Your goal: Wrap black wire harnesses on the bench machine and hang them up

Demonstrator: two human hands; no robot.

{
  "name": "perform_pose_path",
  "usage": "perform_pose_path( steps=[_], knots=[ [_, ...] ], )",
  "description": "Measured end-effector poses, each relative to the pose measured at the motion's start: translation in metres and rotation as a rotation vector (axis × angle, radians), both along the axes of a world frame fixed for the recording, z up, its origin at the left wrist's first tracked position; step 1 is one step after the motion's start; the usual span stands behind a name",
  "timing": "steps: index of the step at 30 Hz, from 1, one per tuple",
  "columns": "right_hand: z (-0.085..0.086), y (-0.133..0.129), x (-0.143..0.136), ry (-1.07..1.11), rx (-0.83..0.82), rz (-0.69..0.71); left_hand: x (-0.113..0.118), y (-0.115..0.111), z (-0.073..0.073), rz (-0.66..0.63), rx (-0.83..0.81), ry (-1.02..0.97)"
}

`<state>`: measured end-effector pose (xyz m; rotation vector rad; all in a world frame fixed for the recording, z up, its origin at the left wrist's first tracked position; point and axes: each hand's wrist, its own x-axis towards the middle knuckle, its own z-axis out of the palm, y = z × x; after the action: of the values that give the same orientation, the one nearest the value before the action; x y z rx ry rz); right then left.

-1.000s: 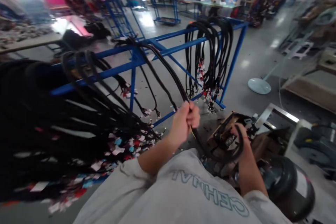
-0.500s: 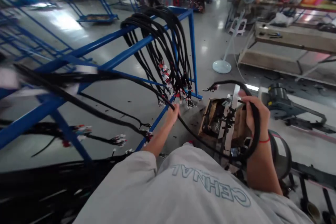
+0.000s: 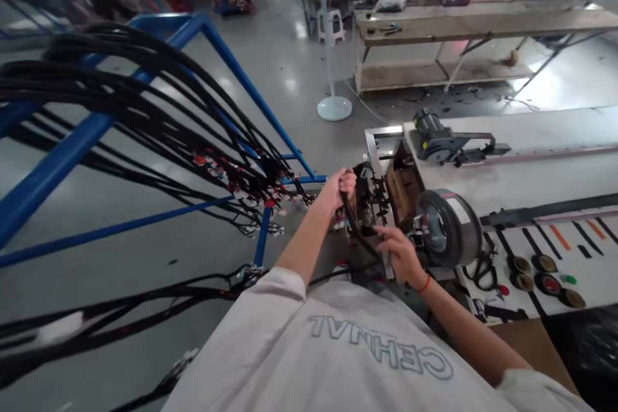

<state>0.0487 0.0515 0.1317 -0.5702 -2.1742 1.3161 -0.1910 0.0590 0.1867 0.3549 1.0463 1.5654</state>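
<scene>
A black wire harness (image 3: 356, 226) hangs in front of my body. My left hand (image 3: 340, 188) is wrapped round its upper part, thumb side up. Lower and to the right, my right hand (image 3: 400, 253), with a red string at the wrist, has its fingers closed at the harness's side; the fingertips are slightly blurred. The lower end of the harness runs down behind the hands toward my waist. Just beyond the hands stands a metal bracket (image 3: 379, 196) with black clips, beside an open cardboard box (image 3: 403, 196).
On the left, a blue rack (image 3: 62, 167) carries many black harnesses (image 3: 159, 109) with small connectors. To the right, a white bench (image 3: 541, 135) holds a motorised tool (image 3: 444, 138), a round black drum (image 3: 449, 228) and tape rolls (image 3: 548, 283). A fan stand (image 3: 333, 108) is ahead.
My view has turned right. The hands have come together near the bracket, the left moving right and the right lowering. The harness's large loop over the right hand has dropped.
</scene>
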Motion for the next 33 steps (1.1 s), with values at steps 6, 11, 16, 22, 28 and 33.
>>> perform_pose_path(
  steps=[6, 11, 16, 22, 28, 33],
  knots=[
    [0.011, 0.060, -0.086, 0.159, -1.170, -0.114, 0.055, -0.083, -0.030, -0.678, -0.034, 0.008],
    [0.028, 0.061, -0.148, 0.623, -1.262, -0.290, 0.011, -0.130, -0.042, -0.673, -0.099, 0.199],
    [0.051, 0.027, -0.157, 0.556, -1.041, -0.344, 0.002, -0.086, -0.028, -0.296, -0.009, 0.420],
    [0.078, 0.057, -0.109, 0.730, -1.068, -0.490, 0.004, -0.081, -0.028, -0.794, -0.054, 0.205],
    [0.024, 0.013, -0.076, 0.725, -1.083, -0.761, -0.045, -0.102, -0.036, -1.230, -0.303, 0.299],
    [-0.030, -0.003, -0.038, 0.928, -1.193, -0.983, -0.038, -0.098, -0.043, -1.294, -0.328, 0.313]
  ],
)
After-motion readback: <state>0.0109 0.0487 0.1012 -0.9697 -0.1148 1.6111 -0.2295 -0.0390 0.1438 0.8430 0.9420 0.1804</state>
